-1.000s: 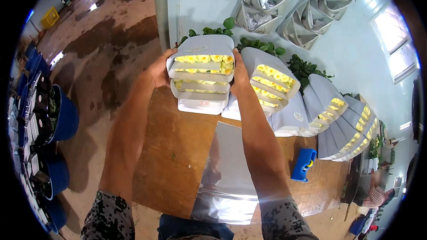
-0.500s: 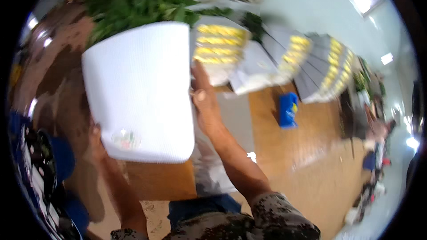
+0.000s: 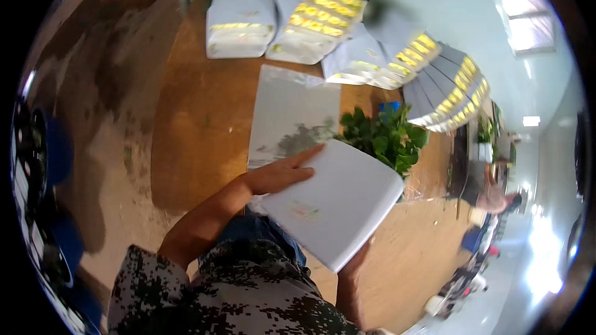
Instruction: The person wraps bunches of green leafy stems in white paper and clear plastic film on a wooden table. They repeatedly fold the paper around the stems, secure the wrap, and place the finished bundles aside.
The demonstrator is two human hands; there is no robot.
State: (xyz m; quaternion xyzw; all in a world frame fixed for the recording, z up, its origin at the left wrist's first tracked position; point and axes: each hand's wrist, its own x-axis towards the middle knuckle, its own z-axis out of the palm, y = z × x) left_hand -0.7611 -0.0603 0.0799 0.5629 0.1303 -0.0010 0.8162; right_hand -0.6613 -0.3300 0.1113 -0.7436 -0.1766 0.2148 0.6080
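I hold a white corrugated flower bundle [image 3: 335, 205] low in front of my body, tilted, with green leaves [image 3: 385, 142] sticking out at its upper right. My left hand [image 3: 285, 170] grips its upper left edge, fingers lying across the top face. My right hand [image 3: 355, 257] grips the lower right edge and is partly hidden beneath it. Just beyond, a glossy sheet [image 3: 285, 102] lies on the wooden table [image 3: 192, 142], and a blue tape dispenser [image 3: 388, 107] is mostly hidden behind the leaves.
Several wrapped yellow-rose bundles [image 3: 241, 25] stand along the table's back, against a pale wall [image 3: 459, 12]. Blue buckets [image 3: 57, 152] line the floor at left. A co-worker [image 3: 496, 198] is at the far right.
The bundle has been lifted from the back stack, turned and brought down toward my body; its leaves now point right. My left hand has moved onto its upper side. The view has swung.
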